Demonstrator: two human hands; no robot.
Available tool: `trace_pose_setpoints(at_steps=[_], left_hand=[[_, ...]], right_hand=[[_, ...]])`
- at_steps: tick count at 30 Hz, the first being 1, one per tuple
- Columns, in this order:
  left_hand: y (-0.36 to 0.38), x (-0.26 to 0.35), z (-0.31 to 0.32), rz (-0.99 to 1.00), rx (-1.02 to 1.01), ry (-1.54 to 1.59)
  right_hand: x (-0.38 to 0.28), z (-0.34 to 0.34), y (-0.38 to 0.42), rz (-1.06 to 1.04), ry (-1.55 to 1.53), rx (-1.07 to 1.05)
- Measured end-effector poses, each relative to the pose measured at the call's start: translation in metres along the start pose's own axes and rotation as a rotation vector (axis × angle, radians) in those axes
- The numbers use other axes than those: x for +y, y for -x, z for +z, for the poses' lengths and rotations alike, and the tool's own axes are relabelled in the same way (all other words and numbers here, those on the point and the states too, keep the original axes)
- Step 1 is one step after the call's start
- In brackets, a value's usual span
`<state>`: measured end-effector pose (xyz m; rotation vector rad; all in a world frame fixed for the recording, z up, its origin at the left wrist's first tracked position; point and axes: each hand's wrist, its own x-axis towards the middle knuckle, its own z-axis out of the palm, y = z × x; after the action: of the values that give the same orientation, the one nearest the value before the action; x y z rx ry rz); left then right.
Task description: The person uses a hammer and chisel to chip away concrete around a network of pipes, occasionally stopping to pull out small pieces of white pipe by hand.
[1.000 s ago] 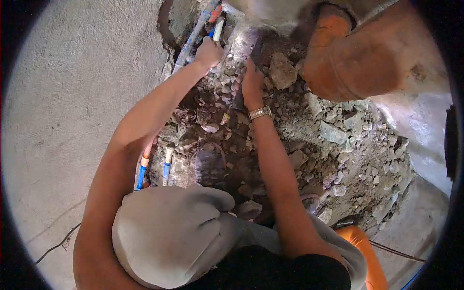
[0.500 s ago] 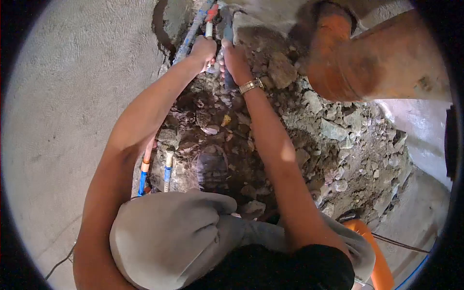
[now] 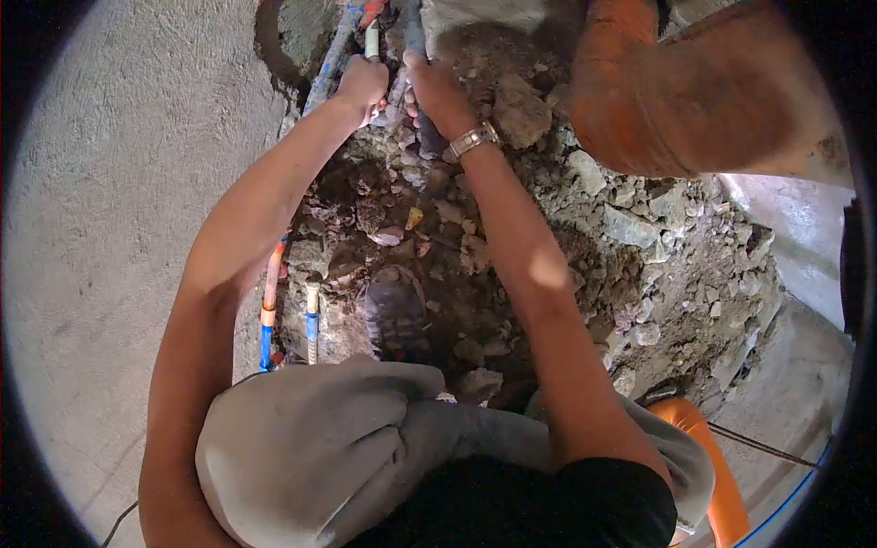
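Note:
My left hand (image 3: 364,86) is closed round the lower end of a thin white pipe (image 3: 372,38), which meets a red fitting (image 3: 371,11) at the top of the view. Just to its right, my right hand (image 3: 440,99) wraps round a dark grey pipe (image 3: 414,35); its lower end shows below the fingers. A metal watch band (image 3: 473,140) circles the right wrist. Left of both hands runs a blue-grey pipe (image 3: 331,66), slanting along the concrete edge. The fingertips are partly hidden from above.
Broken stones and soil (image 3: 630,274) fill the trench. A large orange pipe (image 3: 676,100) with an elbow juts in at upper right. Two short pipe stubs, one red and blue (image 3: 268,315), one white and blue (image 3: 312,324), stand near my left knee. A shoe (image 3: 396,315) rests on the rubble.
The whole view has shifted, so the hands and pipes sit a little further left and higher. Both hands keep their grips on the pipes.

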<state>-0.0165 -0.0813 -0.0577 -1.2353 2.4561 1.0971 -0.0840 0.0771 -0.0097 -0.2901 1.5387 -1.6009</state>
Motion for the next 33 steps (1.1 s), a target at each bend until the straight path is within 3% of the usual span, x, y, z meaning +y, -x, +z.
trace_pose_setpoints(at_steps=[1,2,4,6,9,12,16,20,22,23,25,26,31,33], left_hand=[[-0.004,-0.004,0.001,0.047,0.001,-0.09],[-0.013,-0.016,0.004,0.13,0.029,-0.072],[-0.001,-0.007,0.0,0.212,0.058,-0.056],[0.038,0.044,-0.015,-0.245,0.051,0.504],[0.04,0.039,-0.013,-0.142,0.066,0.621],[-0.001,-0.018,0.003,-0.039,-0.053,0.888],[0.103,0.083,-0.023,-0.211,-0.115,0.592],[0.115,0.078,-0.004,-0.098,-0.029,0.708],[0.079,0.056,0.001,-0.092,0.165,0.485],[0.072,0.057,-0.004,-0.089,0.168,0.488],[0.063,0.057,-0.011,-0.292,0.106,0.786],[0.064,0.054,-0.01,-0.227,0.103,0.707],[0.077,0.056,-0.038,-0.268,-0.024,0.829],[0.113,0.074,-0.017,-0.222,-0.037,0.67]], right_hand=[[0.016,0.006,-0.01,0.0,-0.001,0.001],[0.046,0.012,-0.028,-0.255,0.091,0.131],[0.049,0.011,-0.029,-0.509,0.18,0.26],[0.005,-0.004,-0.009,-0.042,0.082,-0.091],[0.015,0.002,-0.013,-0.065,0.126,0.098],[0.002,0.004,-0.005,0.084,-0.061,-0.076],[0.004,-0.008,0.006,0.044,0.004,0.05],[0.005,-0.015,0.029,0.133,-0.119,0.088],[0.009,-0.019,0.033,0.086,-0.147,0.077],[0.009,-0.02,0.033,0.057,-0.163,0.075],[0.012,-0.019,0.033,0.049,-0.156,0.096],[0.015,-0.019,0.034,0.045,-0.147,0.118],[0.027,-0.021,0.033,0.075,-0.155,0.073],[0.045,-0.024,0.024,0.094,-0.16,0.054]])
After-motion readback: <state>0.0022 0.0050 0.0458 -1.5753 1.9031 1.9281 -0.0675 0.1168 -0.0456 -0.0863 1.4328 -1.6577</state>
